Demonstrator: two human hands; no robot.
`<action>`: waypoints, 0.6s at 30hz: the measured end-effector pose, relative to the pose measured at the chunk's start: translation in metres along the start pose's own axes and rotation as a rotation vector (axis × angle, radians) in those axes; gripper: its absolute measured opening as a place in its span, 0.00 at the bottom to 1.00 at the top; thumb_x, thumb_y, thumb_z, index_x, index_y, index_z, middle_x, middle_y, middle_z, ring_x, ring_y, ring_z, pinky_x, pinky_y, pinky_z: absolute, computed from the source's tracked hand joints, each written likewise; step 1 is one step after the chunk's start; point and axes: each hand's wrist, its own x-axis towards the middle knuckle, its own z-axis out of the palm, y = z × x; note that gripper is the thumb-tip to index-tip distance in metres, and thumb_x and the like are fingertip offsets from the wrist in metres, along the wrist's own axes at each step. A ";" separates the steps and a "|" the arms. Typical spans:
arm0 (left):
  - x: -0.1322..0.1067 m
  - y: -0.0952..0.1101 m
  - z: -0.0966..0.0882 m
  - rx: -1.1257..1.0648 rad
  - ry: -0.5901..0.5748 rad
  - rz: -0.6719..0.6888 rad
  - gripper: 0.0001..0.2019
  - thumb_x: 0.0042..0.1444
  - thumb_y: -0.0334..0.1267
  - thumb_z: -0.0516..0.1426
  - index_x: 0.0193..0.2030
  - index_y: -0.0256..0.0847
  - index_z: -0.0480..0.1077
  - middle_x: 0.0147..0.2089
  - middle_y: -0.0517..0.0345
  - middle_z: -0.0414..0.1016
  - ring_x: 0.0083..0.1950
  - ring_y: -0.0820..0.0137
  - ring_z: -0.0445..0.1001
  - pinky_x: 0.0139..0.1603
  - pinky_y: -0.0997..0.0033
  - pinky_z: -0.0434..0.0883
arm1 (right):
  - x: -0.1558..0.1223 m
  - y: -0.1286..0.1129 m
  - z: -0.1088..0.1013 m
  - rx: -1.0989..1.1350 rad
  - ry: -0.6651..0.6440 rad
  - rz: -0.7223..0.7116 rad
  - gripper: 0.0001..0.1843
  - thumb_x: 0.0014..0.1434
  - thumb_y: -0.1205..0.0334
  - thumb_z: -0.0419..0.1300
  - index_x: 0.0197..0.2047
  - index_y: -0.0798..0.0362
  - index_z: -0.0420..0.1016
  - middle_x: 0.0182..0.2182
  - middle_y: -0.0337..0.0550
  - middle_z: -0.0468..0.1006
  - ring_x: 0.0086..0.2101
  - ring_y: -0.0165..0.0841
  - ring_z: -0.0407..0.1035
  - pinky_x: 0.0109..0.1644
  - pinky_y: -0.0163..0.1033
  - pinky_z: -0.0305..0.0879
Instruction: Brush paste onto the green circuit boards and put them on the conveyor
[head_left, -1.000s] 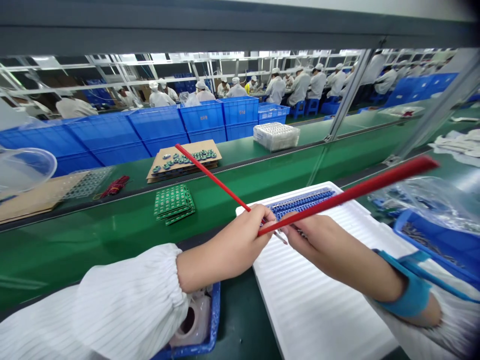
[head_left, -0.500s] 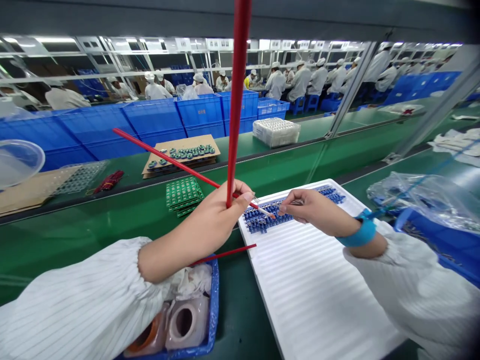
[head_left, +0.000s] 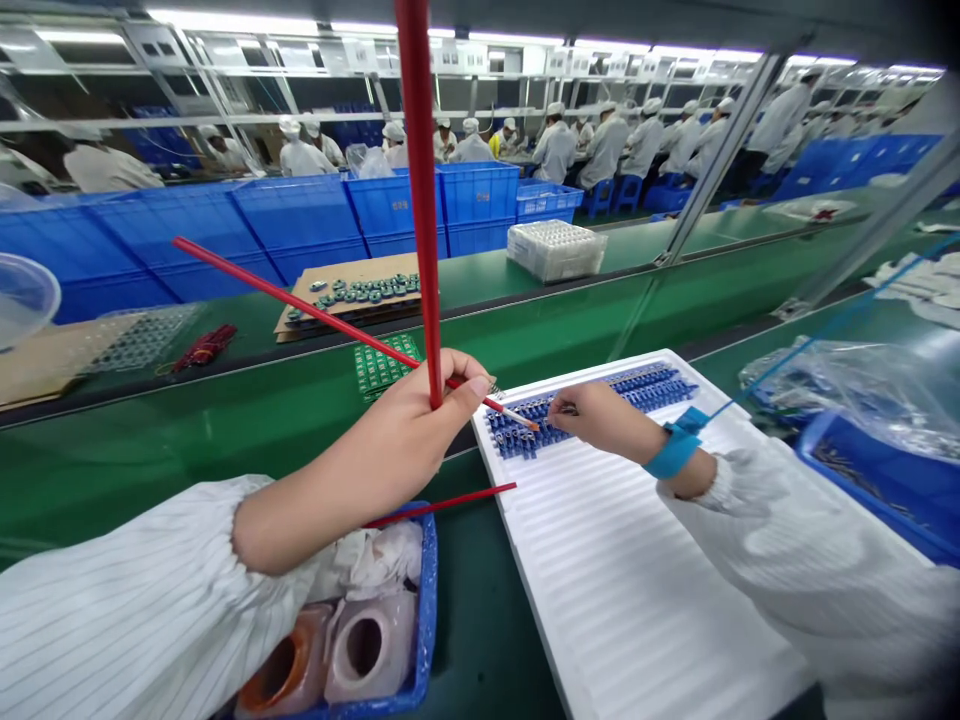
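Observation:
My left hand (head_left: 416, 425) is closed around two long red tubes (head_left: 420, 200). One tube stands almost upright, the other slants up to the left, and its tip reaches the rows of small blue parts (head_left: 585, 405). Those parts lie along the far edge of a white ribbed tray (head_left: 637, 570). My right hand (head_left: 600, 415) is pinched on something small and metallic at the blue rows; a blue wrist strap (head_left: 675, 450) is on that arm.
A blue bin (head_left: 420, 620) with tape rolls sits under my left forearm. Green circuit boards (head_left: 382, 365) lie on the green conveyor (head_left: 187, 440). Behind are cardboard with parts (head_left: 352, 295), a white tray (head_left: 555, 250), blue crates and seated workers. A bag-covered blue bin (head_left: 862, 420) stands at right.
The second red tube passed from my right hand into my left and swung upright. My right hand went to the blue parts. Both hands shifted toward the tray's far edge.

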 end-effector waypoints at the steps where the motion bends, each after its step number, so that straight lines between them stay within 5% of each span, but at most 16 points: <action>1: 0.000 -0.001 0.000 0.000 -0.001 0.002 0.13 0.60 0.48 0.47 0.35 0.41 0.62 0.47 0.53 0.70 0.51 0.60 0.67 0.28 0.73 0.63 | 0.002 -0.003 0.002 -0.070 0.001 -0.016 0.06 0.53 0.75 0.57 0.28 0.60 0.73 0.21 0.40 0.69 0.25 0.28 0.61 0.29 0.32 0.50; 10: 0.002 -0.004 -0.002 0.022 0.027 0.034 0.13 0.60 0.47 0.47 0.35 0.40 0.63 0.44 0.53 0.71 0.47 0.61 0.69 0.31 0.71 0.65 | 0.011 -0.011 0.009 -0.420 -0.064 -0.086 0.08 0.58 0.75 0.57 0.30 0.61 0.75 0.25 0.44 0.72 0.29 0.31 0.65 0.32 0.32 0.51; 18: 0.001 -0.004 -0.005 -0.007 0.053 -0.012 0.13 0.58 0.49 0.48 0.35 0.41 0.63 0.45 0.53 0.69 0.46 0.60 0.69 0.21 0.78 0.63 | 0.016 -0.010 0.012 -0.529 -0.104 -0.126 0.07 0.59 0.73 0.57 0.33 0.60 0.76 0.28 0.45 0.74 0.32 0.34 0.67 0.33 0.33 0.53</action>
